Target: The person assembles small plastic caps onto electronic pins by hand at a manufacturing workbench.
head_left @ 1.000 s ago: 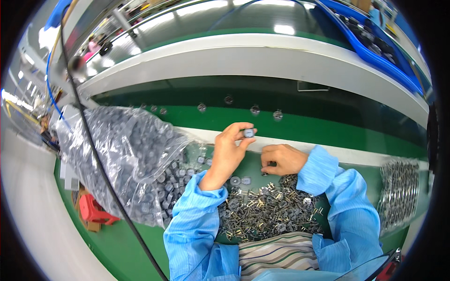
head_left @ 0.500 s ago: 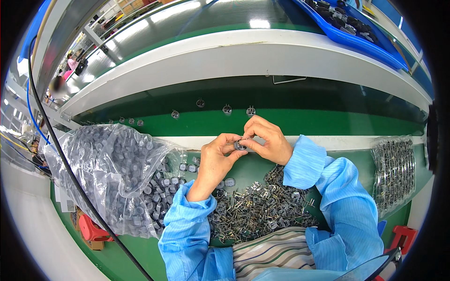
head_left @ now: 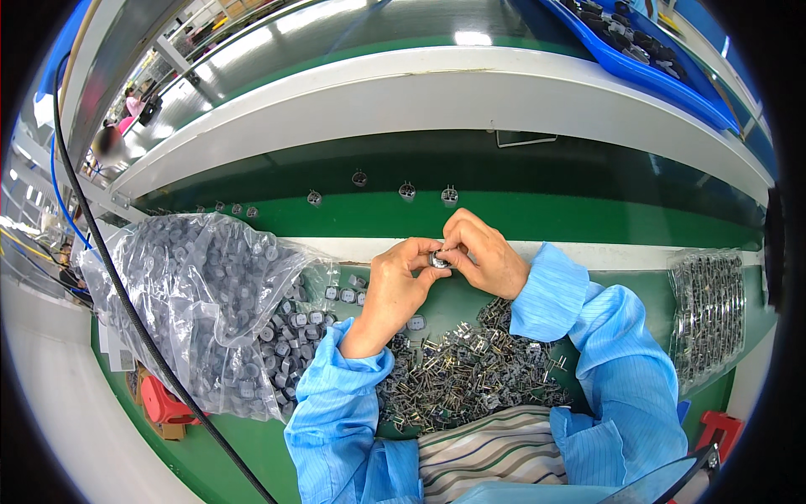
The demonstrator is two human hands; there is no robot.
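Note:
Over the bench's near edge, my left hand [head_left: 393,281] pinches a small round grey plug housing [head_left: 438,260] between thumb and fingers. My right hand [head_left: 485,259] is closed at the top of that housing, thumb and forefinger pressed together; whatever they grip is mostly hidden. Below my hands lies a heap of small dark parts with metal pins [head_left: 470,378]. Loose grey housings [head_left: 294,336] spill from a clear plastic bag [head_left: 193,311] on the left. One more housing [head_left: 416,322] lies by my left wrist.
Several round pieces with pins [head_left: 407,191] stand spaced out on the green surface beyond my hands. A clear pack of pinned parts [head_left: 708,315] lies at right. Above, a shelf edge [head_left: 403,84] crosses, bearing a blue tray [head_left: 646,63]. A black cable [head_left: 126,294] hangs at left.
My hands stay together at the housing, which is turned slightly, with a shiny part of it now facing up. The whole view has shifted a little.

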